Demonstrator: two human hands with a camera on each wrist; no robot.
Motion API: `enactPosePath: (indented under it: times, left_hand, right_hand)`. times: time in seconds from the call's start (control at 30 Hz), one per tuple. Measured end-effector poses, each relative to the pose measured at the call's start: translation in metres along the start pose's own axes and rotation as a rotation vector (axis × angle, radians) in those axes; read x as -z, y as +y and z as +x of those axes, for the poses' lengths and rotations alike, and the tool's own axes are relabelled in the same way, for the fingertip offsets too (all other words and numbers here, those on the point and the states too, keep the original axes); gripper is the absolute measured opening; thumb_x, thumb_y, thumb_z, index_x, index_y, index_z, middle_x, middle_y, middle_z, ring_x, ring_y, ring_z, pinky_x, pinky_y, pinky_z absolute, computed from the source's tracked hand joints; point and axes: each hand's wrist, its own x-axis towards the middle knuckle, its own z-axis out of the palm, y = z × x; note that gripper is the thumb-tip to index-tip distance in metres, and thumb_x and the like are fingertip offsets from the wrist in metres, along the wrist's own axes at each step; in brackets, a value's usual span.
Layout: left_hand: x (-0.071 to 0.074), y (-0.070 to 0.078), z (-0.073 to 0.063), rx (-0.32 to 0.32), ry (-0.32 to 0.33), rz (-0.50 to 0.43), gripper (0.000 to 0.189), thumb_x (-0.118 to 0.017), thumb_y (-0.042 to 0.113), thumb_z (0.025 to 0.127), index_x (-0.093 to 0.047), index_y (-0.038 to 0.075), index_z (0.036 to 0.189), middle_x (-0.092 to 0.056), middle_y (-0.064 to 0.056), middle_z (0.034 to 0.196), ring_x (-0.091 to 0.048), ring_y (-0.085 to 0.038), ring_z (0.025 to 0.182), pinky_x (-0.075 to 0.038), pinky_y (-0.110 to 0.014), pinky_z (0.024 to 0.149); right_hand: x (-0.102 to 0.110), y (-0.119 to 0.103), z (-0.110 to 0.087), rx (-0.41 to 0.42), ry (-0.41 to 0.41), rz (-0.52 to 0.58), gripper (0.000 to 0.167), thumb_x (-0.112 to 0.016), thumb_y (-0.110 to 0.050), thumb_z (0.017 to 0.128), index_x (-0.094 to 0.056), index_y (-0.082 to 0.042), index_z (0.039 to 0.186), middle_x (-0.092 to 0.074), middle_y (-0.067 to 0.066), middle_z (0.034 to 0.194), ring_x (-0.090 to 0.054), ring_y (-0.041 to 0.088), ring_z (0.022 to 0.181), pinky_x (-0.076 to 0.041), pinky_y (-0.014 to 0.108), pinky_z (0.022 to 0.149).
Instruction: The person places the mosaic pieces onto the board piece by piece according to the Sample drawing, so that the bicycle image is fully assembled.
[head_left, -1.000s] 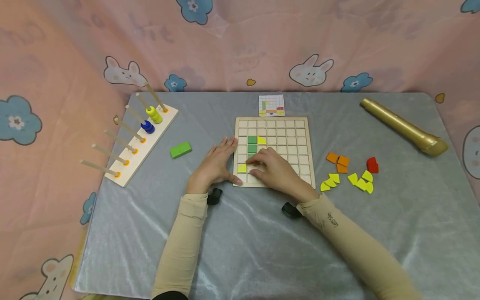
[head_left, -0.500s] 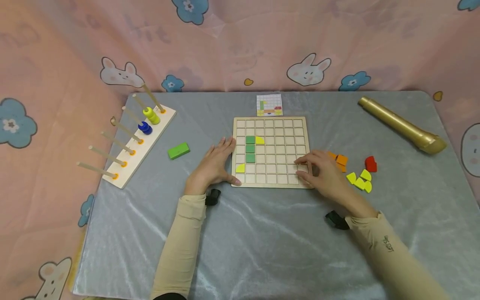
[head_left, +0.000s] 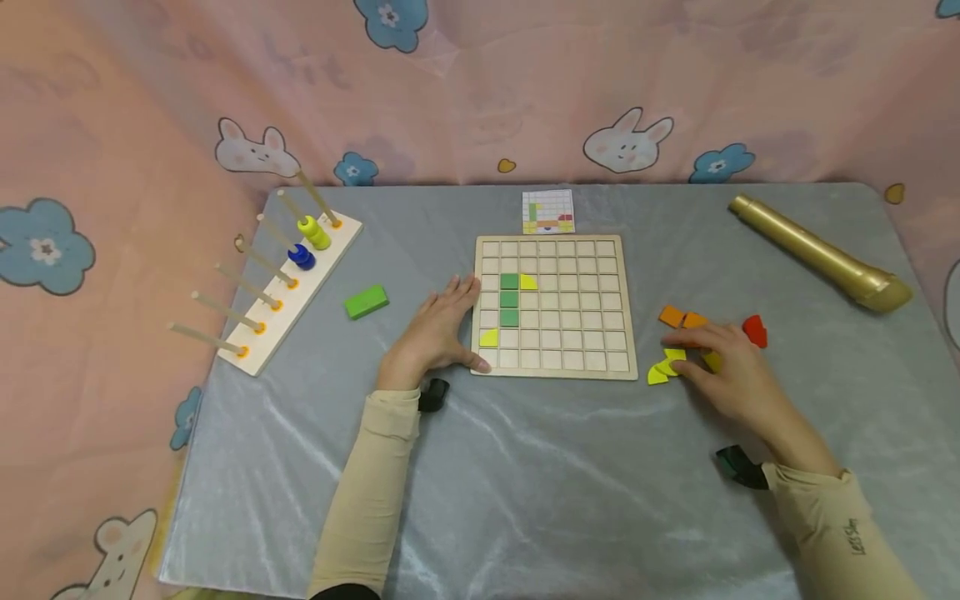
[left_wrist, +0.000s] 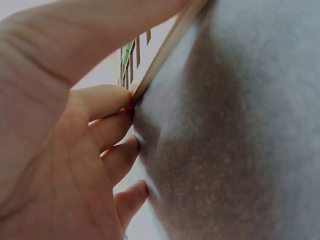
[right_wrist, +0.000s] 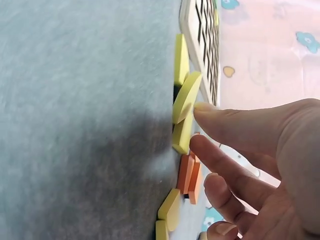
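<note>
Board (head_left: 570, 320): amid table (head_left: 525, 475), bearing three green squares (head_left: 509, 299). Left hand (head_left: 429, 340): fingers straight, touching board's nine-o'clock edge. Right hand (head_left: 733, 375): unclenched, fingers parted at yellow pieces (head_left: 664, 367), board's four o'clock; contact unclear. Card (head_left: 548, 212): board's twelve o'clock. Peg rack (head_left: 302, 292): nine.

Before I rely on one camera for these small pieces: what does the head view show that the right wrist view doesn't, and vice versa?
Only the head view shows the left grip, at the board's left edge, and the peg stand with its blue rings and yellow rings.

Only the right wrist view shows the palm side of the right grip's fingers, and the yellow pieces side-on, their thickness plain.

Both show the right grip near those pieces, orange pieces, part of the board and the pink curtain.
</note>
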Motion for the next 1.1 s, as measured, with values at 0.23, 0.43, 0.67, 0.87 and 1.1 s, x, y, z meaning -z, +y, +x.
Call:
enactPosePath:
  times: [0.23, 0.43, 0.67, 0.87, 1.1]
  left_hand:
    - [-0.001, -0.001, 0.0, 0.001, 0.003, -0.008, 0.137, -0.1, 0.033, 0.069, -0.011, 0.015, 0.172, -0.003, 0.001, 0.18, 0.002, -0.019, 0.168, 0.0, -0.045, 0.138]
    - [0.0, 0.001, 0.0, -0.006, 0.006, -0.006, 0.138, -0.101, 0.032, 0.068, -0.011, 0.015, 0.172, -0.004, 0.0, 0.18, 0.002, -0.019, 0.168, -0.001, -0.046, 0.138]
    - [-0.001, 0.001, 0.0, 0.001, 0.007, -0.017, 0.137, -0.101, 0.032, 0.069, -0.011, 0.015, 0.171, -0.004, 0.001, 0.18, 0.002, -0.019, 0.168, -0.001, -0.045, 0.138]
    - [-0.001, 0.0, 0.0, 0.002, 0.009, -0.017, 0.137, -0.101, 0.032, 0.069, -0.011, 0.015, 0.171, -0.004, 0.001, 0.18, 0.001, -0.019, 0.168, -0.001, -0.045, 0.138]
    - [-0.001, 0.001, 0.0, 0.002, 0.011, -0.016, 0.137, -0.101, 0.032, 0.069, -0.011, 0.016, 0.171, -0.004, 0.001, 0.18, 0.001, -0.018, 0.168, -0.001, -0.045, 0.138]
  right_hand:
    - [0.001, 0.003, 0.0, -0.015, -0.031, -0.025, 0.036, -0.087, 0.002, 0.083, -0.078, -0.003, 0.118, -0.074, 0.021, 0.118, -0.053, 0.03, 0.1, -0.039, 0.038, 0.079]
    - [0.001, 0.002, 0.0, -0.037, -0.061, -0.024, 0.032, -0.085, 0.004, 0.084, -0.079, -0.003, 0.114, -0.073, 0.02, 0.113, -0.055, 0.033, 0.102, -0.04, 0.04, 0.081]
    - [0.001, 0.005, -0.005, -0.057, -0.068, 0.013, 0.031, -0.083, 0.006, 0.085, -0.079, -0.001, 0.114, -0.07, 0.024, 0.119, -0.056, 0.04, 0.11, -0.043, 0.048, 0.088]
    - [0.001, 0.01, -0.011, -0.057, -0.048, 0.003, 0.033, -0.087, 0.008, 0.08, -0.079, -0.001, 0.111, -0.07, 0.022, 0.112, -0.058, 0.034, 0.102, -0.039, 0.025, 0.083]
    - [0.003, 0.007, -0.011, -0.057, -0.038, -0.02, 0.025, -0.087, 0.001, 0.083, -0.08, -0.005, 0.106, -0.068, 0.01, 0.096, -0.048, 0.015, 0.084, -0.036, 0.017, 0.071]
